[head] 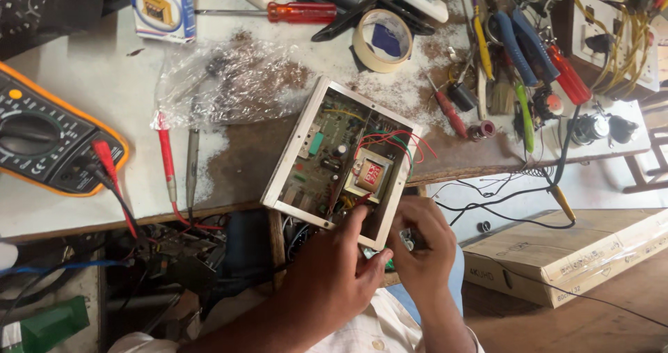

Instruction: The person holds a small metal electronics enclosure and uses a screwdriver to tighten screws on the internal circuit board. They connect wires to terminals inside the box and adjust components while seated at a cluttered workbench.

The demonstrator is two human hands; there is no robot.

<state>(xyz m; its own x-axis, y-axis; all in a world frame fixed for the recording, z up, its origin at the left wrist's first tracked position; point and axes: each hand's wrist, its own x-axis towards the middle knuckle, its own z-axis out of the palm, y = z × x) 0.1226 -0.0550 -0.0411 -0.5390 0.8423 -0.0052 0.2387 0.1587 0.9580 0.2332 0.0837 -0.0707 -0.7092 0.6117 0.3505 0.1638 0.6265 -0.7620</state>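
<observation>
An open metal case (287,159) lies tilted at the bench's near edge, showing a green circuit board (321,150) and a yellow-taped transformer (367,175) with red wires. My left hand (332,273) grips the case's near rim, with fingertips by the transformer. Close beside it, my right hand (419,250) is at the case's near right corner, fingers pinched on a small metal part (406,240) that is mostly hidden.
A multimeter (42,140) with red probes (165,159) sits at left, beside a crumpled plastic bag (223,81). Behind are a tape roll (382,40), a red-handled screwdriver (299,12), blue-handled pliers (522,43) and several other tools. A flat cardboard box (563,248) lies on the floor at right.
</observation>
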